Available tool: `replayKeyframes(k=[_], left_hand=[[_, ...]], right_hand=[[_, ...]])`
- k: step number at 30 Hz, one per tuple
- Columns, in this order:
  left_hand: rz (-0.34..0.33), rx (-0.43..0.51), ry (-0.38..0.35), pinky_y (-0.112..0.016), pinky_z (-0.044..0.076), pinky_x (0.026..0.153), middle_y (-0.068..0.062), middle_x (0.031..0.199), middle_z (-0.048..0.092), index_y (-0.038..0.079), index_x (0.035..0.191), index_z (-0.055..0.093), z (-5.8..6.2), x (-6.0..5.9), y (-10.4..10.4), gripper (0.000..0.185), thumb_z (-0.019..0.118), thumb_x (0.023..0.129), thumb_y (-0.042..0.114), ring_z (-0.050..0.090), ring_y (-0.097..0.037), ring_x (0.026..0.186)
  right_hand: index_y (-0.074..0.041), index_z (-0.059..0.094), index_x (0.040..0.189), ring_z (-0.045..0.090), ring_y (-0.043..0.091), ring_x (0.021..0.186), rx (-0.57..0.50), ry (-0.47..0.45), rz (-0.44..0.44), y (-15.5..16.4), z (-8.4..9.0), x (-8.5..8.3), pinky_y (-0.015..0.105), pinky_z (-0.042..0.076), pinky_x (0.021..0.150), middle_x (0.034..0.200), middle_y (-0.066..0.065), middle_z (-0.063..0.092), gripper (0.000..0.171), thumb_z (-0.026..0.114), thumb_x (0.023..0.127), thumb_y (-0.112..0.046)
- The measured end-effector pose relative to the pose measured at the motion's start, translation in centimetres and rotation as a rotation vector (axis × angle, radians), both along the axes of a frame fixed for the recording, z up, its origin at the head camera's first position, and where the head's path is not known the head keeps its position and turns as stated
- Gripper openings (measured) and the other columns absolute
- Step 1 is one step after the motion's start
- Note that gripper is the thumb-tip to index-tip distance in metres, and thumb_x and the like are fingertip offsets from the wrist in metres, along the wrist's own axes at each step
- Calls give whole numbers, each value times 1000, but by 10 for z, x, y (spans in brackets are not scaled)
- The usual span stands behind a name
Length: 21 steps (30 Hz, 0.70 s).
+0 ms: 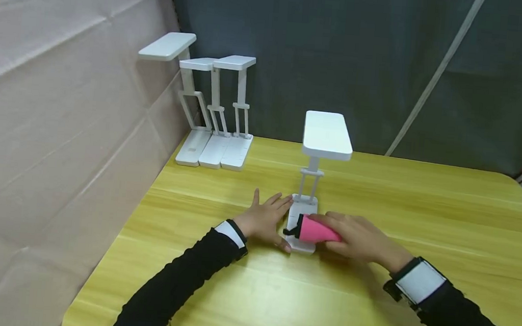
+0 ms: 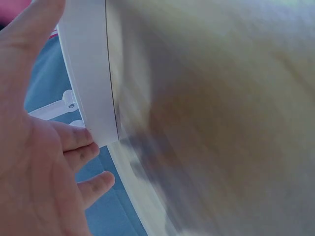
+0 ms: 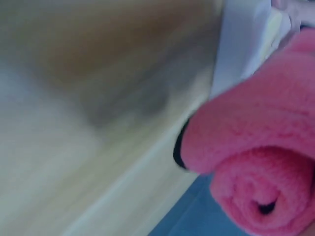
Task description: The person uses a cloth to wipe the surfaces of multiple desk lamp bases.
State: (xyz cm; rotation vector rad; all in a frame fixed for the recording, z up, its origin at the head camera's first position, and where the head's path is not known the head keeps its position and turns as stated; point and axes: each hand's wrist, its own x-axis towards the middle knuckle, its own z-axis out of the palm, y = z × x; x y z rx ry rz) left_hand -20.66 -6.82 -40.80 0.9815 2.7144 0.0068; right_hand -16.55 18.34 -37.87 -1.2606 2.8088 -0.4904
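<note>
Black sleeves [image 1: 173, 284] occupy the near edge at 6 to 7 o'clock and at 4 to 5 o'clock, each ending in a wristband [image 1: 419, 282]. Right grip [image 1: 358, 237]: fingers curled round a rolled pink cloth [image 1: 320, 231] with black edging, which lies at 9 o'clock from it. Left grip [image 1: 264, 222]: fingers and thumb spread, fingertips meeting the 9 o'clock side of the base [image 1: 302, 207] of a white desk lamp [image 1: 328, 132].

Critical relation: the base's long axis runs 12 to 6 o'clock; the cloth's runs roughly 9 to 3, crossing above it. Left is the nearer grip to the base; right is the nearer to the cloth. Actual contact between cloth and base cannot be confirmed.

Lamp stands upright on the yellow wood-grain surface [image 1: 241, 299], its head towards 12 o'clock. Three further white lamps [image 1: 236, 151] stand side by side at 10 o'clock from it.
</note>
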Motion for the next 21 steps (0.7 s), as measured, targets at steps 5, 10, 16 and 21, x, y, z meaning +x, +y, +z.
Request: replayKeyframes(k=[5, 10, 16, 21], left_hand=[[16, 14, -23, -69, -2, 105, 4, 160, 6, 16, 153, 19, 2, 0, 3, 116, 62, 66, 80, 6, -23, 145], [32, 29, -59, -70, -2, 104, 1, 160, 8, 19, 152, 27, 1, 1, 1, 110, 63, 67, 78, 6, -25, 145], [38, -4, -43, -70, -2, 105, 1, 160, 6, 18, 153, 21, 0, -3, 1, 113, 58, 67, 81, 4, -24, 145], [26, -17, -56, -70, -4, 104, 5, 160, 0, 17, 153, 18, 2, -4, 2, 114, 58, 68, 81, 1, -23, 145]], right_hand=[[-10, 55, 135, 60, 19, 74, 50, 145, -120, -14, 2, -21, 36, 55, 63, 94, 9, 63, 57, 74, 83, -24], [-13, 56, 134, 66, 31, 78, 88, 311, -98, -30, -15, -28, 42, 57, 60, 100, 19, 65, 61, 78, 80, -29], [-9, 56, 132, 65, 32, 76, 88, 390, -57, -36, -23, -28, 42, 57, 58, 103, 19, 61, 60, 79, 80, -27], [-8, 57, 131, 65, 32, 75, 112, 359, -24, -33, -20, -24, 42, 56, 56, 105, 18, 61, 61, 81, 77, -24]])
